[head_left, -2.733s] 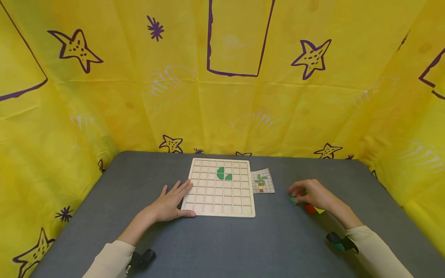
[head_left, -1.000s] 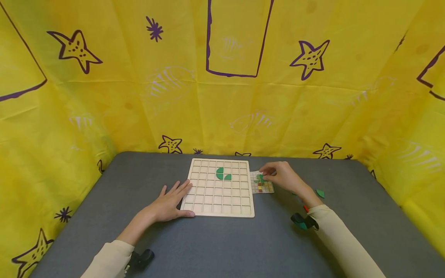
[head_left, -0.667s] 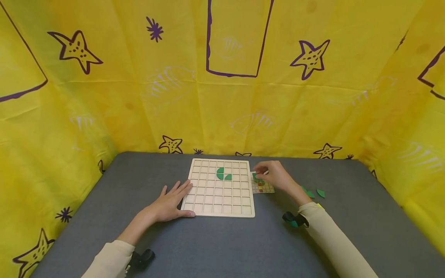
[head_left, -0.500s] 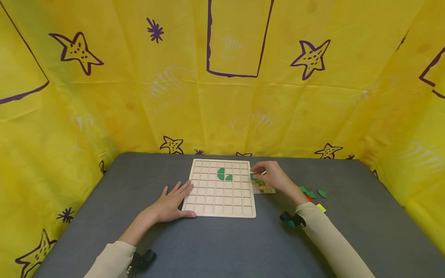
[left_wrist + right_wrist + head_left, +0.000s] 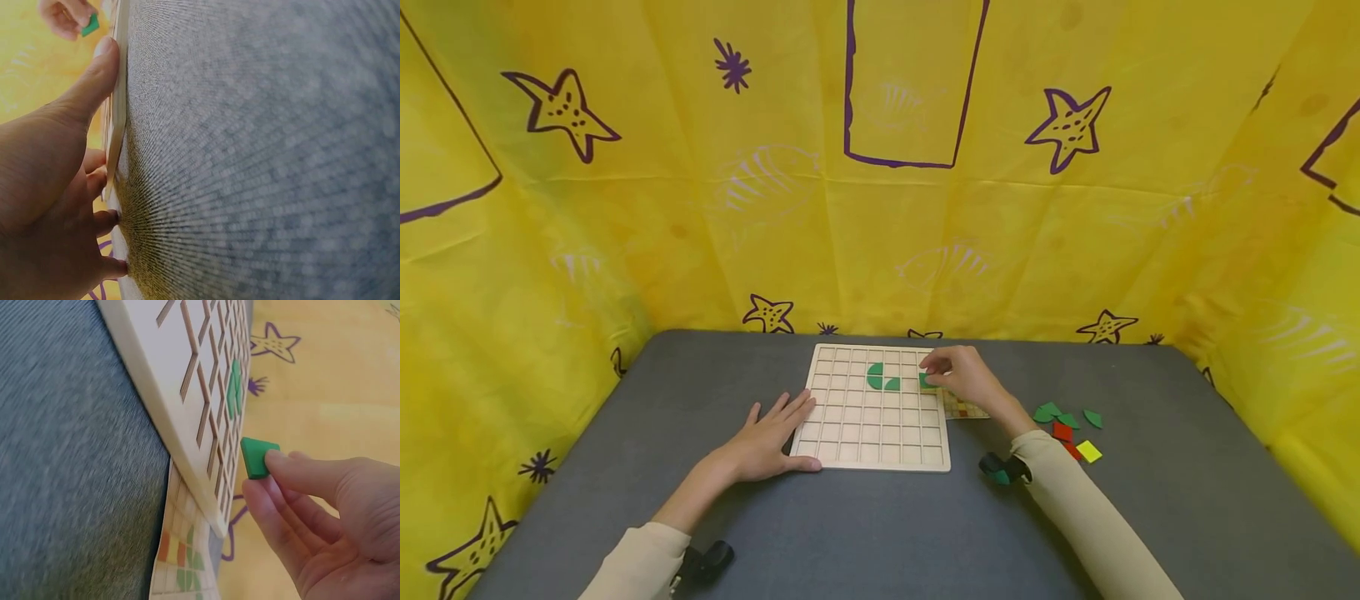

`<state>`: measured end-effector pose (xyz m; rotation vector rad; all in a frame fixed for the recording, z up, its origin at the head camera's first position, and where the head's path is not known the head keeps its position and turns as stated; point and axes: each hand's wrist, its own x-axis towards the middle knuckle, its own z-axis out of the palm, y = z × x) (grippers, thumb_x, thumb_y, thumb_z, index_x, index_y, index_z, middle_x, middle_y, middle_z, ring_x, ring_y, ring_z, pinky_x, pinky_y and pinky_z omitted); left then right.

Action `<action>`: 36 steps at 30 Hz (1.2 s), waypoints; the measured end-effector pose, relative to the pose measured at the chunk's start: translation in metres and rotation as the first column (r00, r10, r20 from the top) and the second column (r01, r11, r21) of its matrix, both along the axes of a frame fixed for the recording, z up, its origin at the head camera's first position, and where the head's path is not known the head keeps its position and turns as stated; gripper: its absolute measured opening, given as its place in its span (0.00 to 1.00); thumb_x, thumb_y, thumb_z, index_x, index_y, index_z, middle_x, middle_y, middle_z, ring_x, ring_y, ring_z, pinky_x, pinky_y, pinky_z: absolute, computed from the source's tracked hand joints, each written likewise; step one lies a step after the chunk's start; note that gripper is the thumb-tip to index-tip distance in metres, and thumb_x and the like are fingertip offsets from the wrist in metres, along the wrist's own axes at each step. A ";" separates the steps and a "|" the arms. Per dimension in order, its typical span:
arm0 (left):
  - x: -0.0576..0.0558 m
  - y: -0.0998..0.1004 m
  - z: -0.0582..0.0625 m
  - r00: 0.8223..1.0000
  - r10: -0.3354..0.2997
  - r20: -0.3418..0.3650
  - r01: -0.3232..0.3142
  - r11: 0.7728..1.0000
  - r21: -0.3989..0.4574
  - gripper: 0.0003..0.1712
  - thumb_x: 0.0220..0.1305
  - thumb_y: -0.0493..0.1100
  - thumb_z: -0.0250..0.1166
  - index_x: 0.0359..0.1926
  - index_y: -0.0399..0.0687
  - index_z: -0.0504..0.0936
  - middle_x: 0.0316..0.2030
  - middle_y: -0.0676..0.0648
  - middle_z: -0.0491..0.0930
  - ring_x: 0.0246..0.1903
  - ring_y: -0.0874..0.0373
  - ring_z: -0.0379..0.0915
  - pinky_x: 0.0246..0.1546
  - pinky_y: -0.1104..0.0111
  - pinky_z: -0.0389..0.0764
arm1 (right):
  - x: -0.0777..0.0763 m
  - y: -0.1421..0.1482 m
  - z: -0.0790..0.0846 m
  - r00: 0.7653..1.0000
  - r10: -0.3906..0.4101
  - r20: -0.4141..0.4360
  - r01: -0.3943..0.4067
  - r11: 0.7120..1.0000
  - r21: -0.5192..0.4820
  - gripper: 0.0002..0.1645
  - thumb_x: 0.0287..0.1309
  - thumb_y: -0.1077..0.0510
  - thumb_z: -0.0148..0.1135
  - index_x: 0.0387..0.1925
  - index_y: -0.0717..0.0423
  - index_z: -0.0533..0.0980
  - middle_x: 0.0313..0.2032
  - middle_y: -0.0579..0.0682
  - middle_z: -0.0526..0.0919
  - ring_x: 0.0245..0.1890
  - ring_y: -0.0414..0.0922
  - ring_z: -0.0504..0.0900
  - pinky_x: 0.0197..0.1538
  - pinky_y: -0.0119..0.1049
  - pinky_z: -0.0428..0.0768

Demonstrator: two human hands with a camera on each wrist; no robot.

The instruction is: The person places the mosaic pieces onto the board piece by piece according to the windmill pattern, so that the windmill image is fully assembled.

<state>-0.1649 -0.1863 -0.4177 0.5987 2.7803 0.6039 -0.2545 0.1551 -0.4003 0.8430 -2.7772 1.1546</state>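
A pale wooden grid board (image 5: pixel 857 429) lies on the grey table, with several green quarter-circle tiles (image 5: pixel 876 381) set in its upper middle cells. My left hand (image 5: pixel 767 442) rests along the board's left edge, fingers spread and straight, thumb at the near corner. Above the board's right side, my right hand (image 5: pixel 966 379) pinches a green tile (image 5: pixel 255 457) between thumb and fingers. The right wrist view shows that tile held up off the board. Partly under the board's right edge is a printed pattern card (image 5: pixel 967 408), overlapped by the right hand in the head view.
Loose tiles lie on the table right of the card: several green ones (image 5: pixel 1067 421), red squares (image 5: pixel 1062 432) and a yellow square (image 5: pixel 1088 451). A yellow patterned cloth (image 5: pixel 880 250) surrounds the table at the back and sides.
My right hand has picked up a green tile from the loose pile and carried it left across the card to over the board. My left hand has stayed in place.
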 end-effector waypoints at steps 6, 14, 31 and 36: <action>-0.001 -0.001 -0.001 1.000 0.003 -0.004 -0.003 1.000 0.000 0.60 0.54 0.70 0.66 0.76 0.43 0.52 0.77 0.42 0.47 0.74 0.35 0.37 0.65 0.32 0.34 | -0.003 -0.009 0.000 1.000 -0.008 -0.005 0.008 1.000 0.027 0.11 0.56 0.68 0.68 0.42 0.65 0.83 0.32 0.51 0.85 0.33 0.45 0.83 0.40 0.39 0.82; -0.001 -0.001 -0.001 1.000 -0.001 -0.003 0.001 1.000 -0.001 0.60 0.54 0.70 0.66 0.76 0.43 0.52 0.76 0.42 0.47 0.74 0.35 0.37 0.65 0.32 0.34 | -0.004 -0.019 -0.003 0.999 -0.042 0.008 0.041 0.998 0.040 0.10 0.55 0.68 0.69 0.41 0.65 0.84 0.32 0.52 0.86 0.33 0.45 0.83 0.39 0.38 0.81; -0.001 -0.001 -0.002 1.000 -0.001 -0.009 0.001 1.000 0.003 0.60 0.54 0.70 0.66 0.76 0.43 0.52 0.76 0.42 0.47 0.74 0.35 0.38 0.65 0.32 0.35 | -0.009 -0.039 -0.010 0.992 -0.129 -0.007 0.129 0.988 0.085 0.05 0.52 0.68 0.71 0.33 0.60 0.85 0.27 0.49 0.85 0.29 0.43 0.83 0.36 0.37 0.81; -0.001 -0.001 -0.003 1.000 -0.003 -0.007 0.003 1.000 0.005 0.60 0.54 0.69 0.67 0.76 0.43 0.52 0.76 0.42 0.47 0.74 0.35 0.38 0.65 0.32 0.34 | -0.006 -0.041 -0.011 0.984 -0.180 -0.004 0.179 0.979 0.095 0.05 0.52 0.69 0.71 0.31 0.59 0.85 0.25 0.48 0.84 0.27 0.43 0.81 0.34 0.36 0.80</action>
